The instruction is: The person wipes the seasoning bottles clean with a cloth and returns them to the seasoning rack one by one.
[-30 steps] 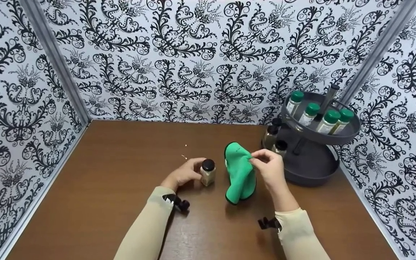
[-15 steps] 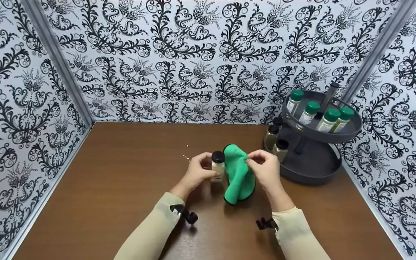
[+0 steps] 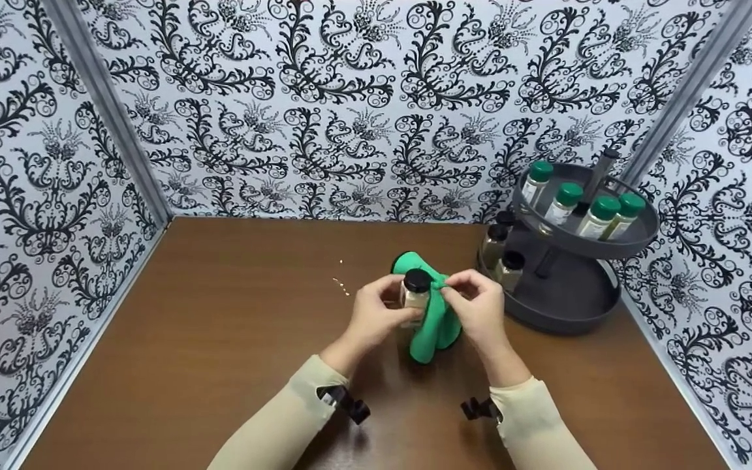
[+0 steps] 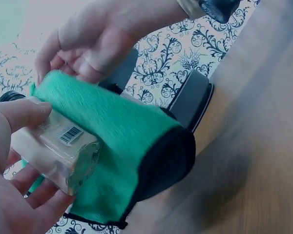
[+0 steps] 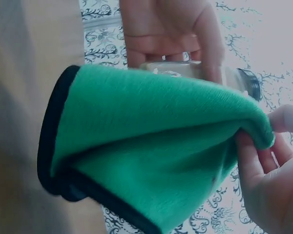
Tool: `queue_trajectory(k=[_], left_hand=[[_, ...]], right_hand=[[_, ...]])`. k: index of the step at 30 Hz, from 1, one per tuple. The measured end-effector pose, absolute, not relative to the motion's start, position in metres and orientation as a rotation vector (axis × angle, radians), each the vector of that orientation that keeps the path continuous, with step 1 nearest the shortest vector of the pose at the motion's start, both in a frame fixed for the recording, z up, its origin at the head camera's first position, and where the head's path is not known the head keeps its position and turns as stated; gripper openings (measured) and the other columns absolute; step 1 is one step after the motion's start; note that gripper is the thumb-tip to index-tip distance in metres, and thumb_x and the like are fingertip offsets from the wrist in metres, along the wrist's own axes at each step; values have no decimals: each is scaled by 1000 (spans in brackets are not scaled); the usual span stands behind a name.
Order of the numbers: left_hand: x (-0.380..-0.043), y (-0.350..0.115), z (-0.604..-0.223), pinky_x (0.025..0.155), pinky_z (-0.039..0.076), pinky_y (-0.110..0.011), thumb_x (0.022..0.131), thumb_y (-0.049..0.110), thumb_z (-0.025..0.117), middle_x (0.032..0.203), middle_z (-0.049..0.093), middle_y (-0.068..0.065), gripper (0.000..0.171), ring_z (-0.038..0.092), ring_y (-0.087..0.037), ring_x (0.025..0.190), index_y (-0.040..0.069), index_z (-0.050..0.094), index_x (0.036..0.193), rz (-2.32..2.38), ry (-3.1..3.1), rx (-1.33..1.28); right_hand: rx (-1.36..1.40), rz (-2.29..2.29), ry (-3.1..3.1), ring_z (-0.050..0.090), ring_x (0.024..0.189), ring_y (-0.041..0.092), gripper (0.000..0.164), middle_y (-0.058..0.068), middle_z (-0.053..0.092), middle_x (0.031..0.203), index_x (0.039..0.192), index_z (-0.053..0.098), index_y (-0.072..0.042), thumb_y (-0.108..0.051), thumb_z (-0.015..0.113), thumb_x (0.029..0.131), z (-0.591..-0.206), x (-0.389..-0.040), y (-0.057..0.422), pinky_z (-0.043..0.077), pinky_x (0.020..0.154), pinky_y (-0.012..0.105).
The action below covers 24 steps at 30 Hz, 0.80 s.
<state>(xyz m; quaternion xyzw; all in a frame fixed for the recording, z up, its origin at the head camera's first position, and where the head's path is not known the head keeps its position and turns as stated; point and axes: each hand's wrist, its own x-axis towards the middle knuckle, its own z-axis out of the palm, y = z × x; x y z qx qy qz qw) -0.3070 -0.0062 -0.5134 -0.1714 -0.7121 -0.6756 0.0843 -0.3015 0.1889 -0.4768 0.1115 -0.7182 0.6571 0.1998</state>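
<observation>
A clear spice jar [image 4: 56,146] with a black lid and a barcode label is gripped by my left hand [image 3: 376,313], upright in the head view. Between finger and thumb, my right hand [image 3: 480,303] pinches a green cloth [image 5: 151,107] with black edging, which hangs down in folds. The cloth is right up against the jar's right side, and the two hands are close together. In the right wrist view the cloth hides part of the jar and of the left fingers [image 5: 210,39].
At the right stands a dark two-tier rack [image 3: 565,307]. Several green-capped jars [image 3: 562,205] are on its upper tier, and black-capped jars [image 3: 512,271] on the lower. Pale crumbs [image 3: 342,286] lie on the brown table [image 3: 252,274]. Patterned walls surround it.
My left hand has carried the jar rightwards and a little away from me until it meets the cloth. The right hand has stayed nearly in place, still pinching the cloth.
</observation>
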Motion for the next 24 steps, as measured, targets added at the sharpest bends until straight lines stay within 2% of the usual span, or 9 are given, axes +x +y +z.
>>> queue_trajectory(k=[3,5,9,12,16,20,24], left_hand=[[-307,-7,-512,83,64,-30,74,6,93,101,78,-14,52,74,-15,89,8,76,123,-2008,-2114,-507],[-306,-7,-510,83,64,-30,74,6,93,101,78,-14,53,73,-13,88,7,76,124,-2006,-2104,-527],[-308,-9,-508,82,63,-28,75,5,92,101,78,-15,53,72,-11,89,6,76,125,-2005,-2067,-555],[-310,-9,-508,81,63,-28,75,2,91,101,79,-14,52,72,-11,88,7,77,124,-2008,-2061,-583],[-308,-8,-509,78,61,-27,75,3,90,101,79,-11,52,72,-11,85,11,78,124,-2022,-2118,-671],[-305,-7,-507,79,62,-28,76,7,92,102,79,-11,52,74,-13,85,13,78,125,-2040,-2116,-708],[-305,-11,-504,81,64,-32,75,5,92,104,80,-16,52,76,-24,89,11,78,125,-2086,-2039,-665]], right_hand=[[371,1856,-2002,68,75,10,6,8,73,84,89,73,8,11,74,84,-477,-303,189,57,68,20],[386,1834,-2069,67,73,9,9,11,72,83,85,74,2,11,74,83,-478,-304,190,56,67,19],[393,1736,-2276,65,72,8,18,8,73,80,78,75,-7,10,73,80,-480,-306,190,54,67,19],[360,1714,-2278,65,72,6,15,2,73,79,80,76,-3,12,72,79,-478,-304,190,53,68,18],[300,1821,-1961,64,71,6,13,3,72,78,83,74,7,19,70,79,-471,-298,189,53,66,17],[308,1849,-1853,66,73,7,15,6,73,81,82,74,6,20,71,78,-470,-297,187,54,66,17],[334,1789,-2113,66,75,5,14,7,74,81,82,74,3,16,72,79,-479,-303,187,54,70,18]])
